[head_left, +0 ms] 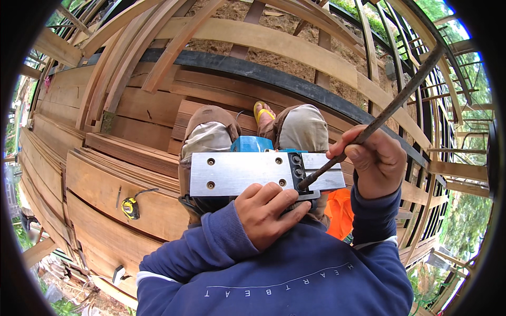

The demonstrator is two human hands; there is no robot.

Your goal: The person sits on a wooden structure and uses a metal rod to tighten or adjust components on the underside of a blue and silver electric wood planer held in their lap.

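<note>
R hand (377, 163) is closed round a long dark rod (390, 108), fingertips pinching it approx. midway; its low end meets the black slot (295, 166) in the planer (237, 174), near 2 visible bolts. Can't tell from my feed if the tip is fully seated. L hand (268, 215) lies bent over the planer's near edge; thumb's hidden, so can't say if it grips or just rests. Planer's across the lap, sole up.

To do this well, I'd check the tip's seated square before putting force on, line the rod up w/ the bolt axis, and turn slowly. I'd brace the body firmly w/ L, fingers well clear of the slot, as a slip could cut. Power should be off; can't confirm that remotely.

Surface: the lap, so prob. wobbly; stacked planks (113, 187) at L bear a tape measure (129, 208). Room: open-air timber framing, bare soil (263, 34) beyond the dark beam (237, 68), greenery at far R.
</note>
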